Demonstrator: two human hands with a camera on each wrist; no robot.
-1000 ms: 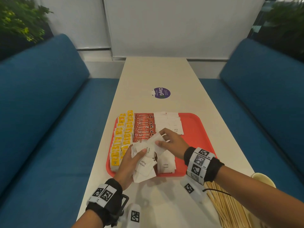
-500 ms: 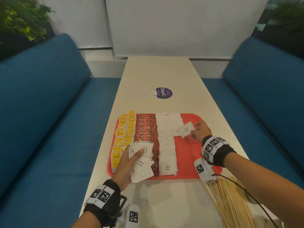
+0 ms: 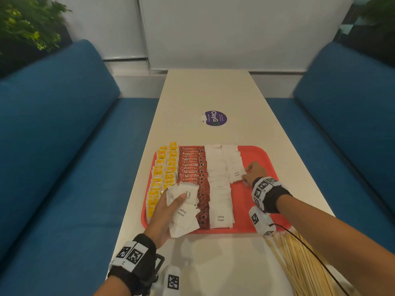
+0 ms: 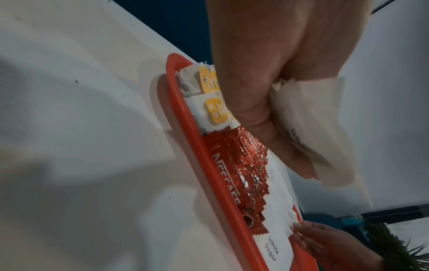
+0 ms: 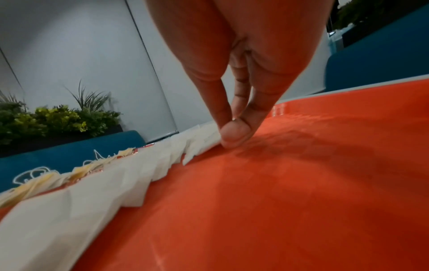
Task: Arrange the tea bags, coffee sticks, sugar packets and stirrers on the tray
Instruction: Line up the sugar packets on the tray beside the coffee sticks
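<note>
A red tray holds yellow-tagged tea bags on its left, red coffee sticks beside them, and two columns of white sugar packets. My left hand grips a fanned bunch of sugar packets above the tray's near left part, thumb on top; the bunch also shows in the left wrist view. My right hand pinches the edge of a sugar packet at the near end of the second column, with the fingertips low on the tray. Wooden stirrers lie on the table.
The white table has a purple round sticker beyond the tray. Blue benches flank it on both sides. The tray's right third is bare red. Plants stand behind the left bench.
My right hand took one sugar packet from the bunch, carried it right and set it down at the near end of the second sugar column. My left hand stayed in place.
</note>
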